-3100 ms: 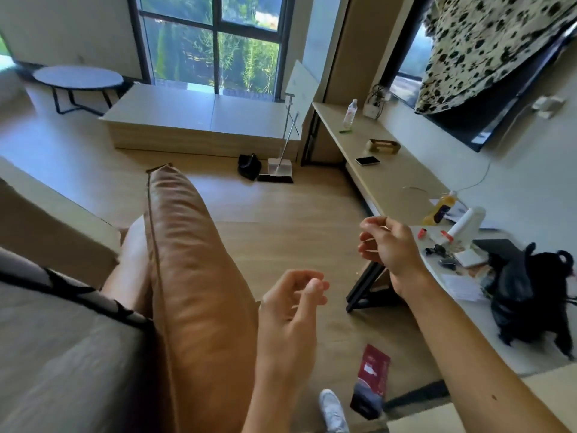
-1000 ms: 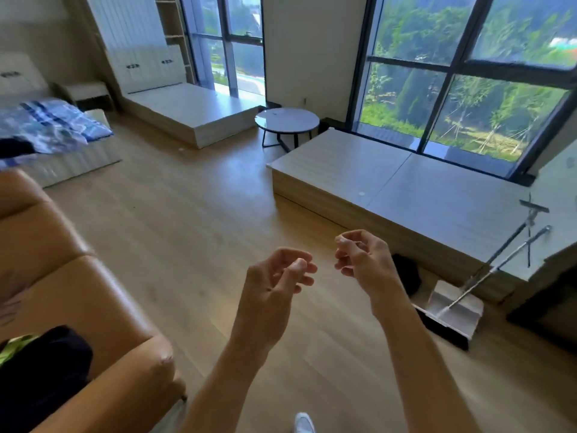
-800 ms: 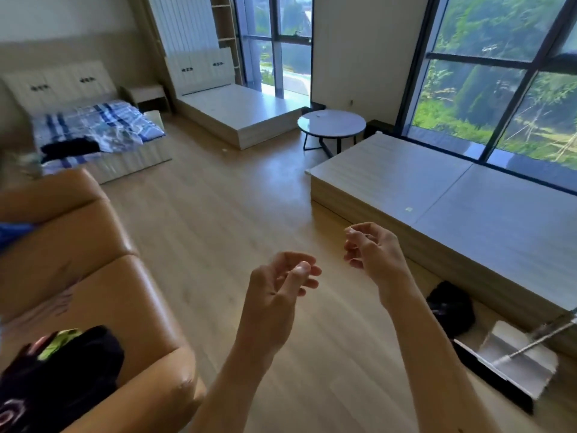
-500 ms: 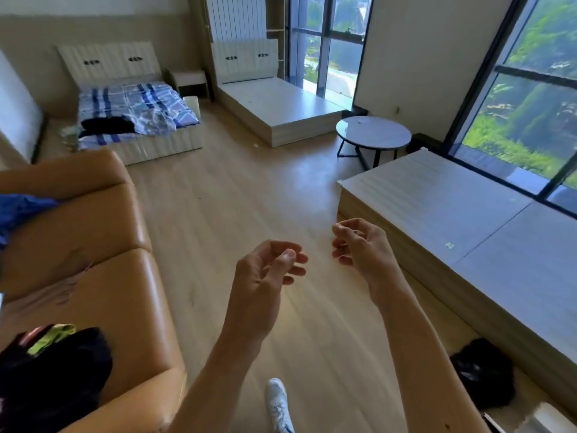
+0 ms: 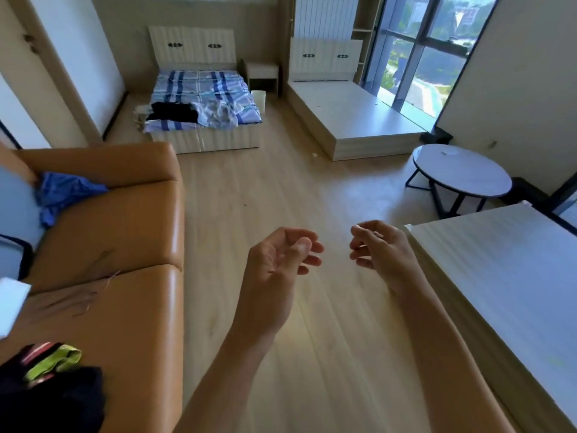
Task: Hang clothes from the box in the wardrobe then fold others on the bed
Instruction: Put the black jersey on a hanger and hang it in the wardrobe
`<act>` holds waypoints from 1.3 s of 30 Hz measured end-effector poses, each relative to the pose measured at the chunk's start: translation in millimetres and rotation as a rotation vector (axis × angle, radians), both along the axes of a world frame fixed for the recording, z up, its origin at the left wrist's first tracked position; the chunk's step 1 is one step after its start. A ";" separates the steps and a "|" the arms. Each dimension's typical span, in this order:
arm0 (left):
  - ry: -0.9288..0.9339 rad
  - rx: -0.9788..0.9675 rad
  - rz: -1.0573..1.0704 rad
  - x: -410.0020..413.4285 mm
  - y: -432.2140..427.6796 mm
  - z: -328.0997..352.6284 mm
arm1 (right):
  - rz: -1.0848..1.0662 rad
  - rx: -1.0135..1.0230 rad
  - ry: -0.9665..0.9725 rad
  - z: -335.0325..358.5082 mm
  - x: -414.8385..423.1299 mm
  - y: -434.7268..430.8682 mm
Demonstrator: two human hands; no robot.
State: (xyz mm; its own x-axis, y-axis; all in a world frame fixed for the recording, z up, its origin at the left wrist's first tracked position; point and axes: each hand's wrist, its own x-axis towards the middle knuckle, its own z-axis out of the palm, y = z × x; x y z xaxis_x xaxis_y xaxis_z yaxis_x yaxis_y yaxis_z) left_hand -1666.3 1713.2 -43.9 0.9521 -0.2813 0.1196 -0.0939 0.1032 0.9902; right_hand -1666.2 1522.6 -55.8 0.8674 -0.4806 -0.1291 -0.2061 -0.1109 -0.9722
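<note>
Across the wooden floor (image 5: 249, 195) stands the bed (image 5: 203, 98) with dark clothes (image 5: 173, 112); left hand (image 5: 274, 270) and right hand (image 5: 382, 251) hover loosely curled, holding nothing.

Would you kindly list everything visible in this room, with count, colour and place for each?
Bed with blue checked bedding: one, pale base, far wall, left of centre.
Black garment: one, black, on that bed's near end.
Tan leather sofa: one, tan, left side.
Crumpled blue garment: one, blue, on the sofa's back.
Dark clothes pile: one, black with lime green, bottom left corner.
Bare wooden bed frame: one, pale wood, far right by the window.
Small bedside cabinet: one, pale, between the two beds.
Round grey table: one, grey top, black legs, right.
Low wooden platform: one, pale, near right.
Left hand: one, empty, fingers loosely curled, centre.
Right hand: one, empty, fingers loosely curled, beside it.
</note>
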 end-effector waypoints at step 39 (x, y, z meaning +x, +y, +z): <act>0.201 -0.037 1.262 645.4 334.8 -89.4 | 1.338 -0.065 0.173 -101.1 795.8 451.0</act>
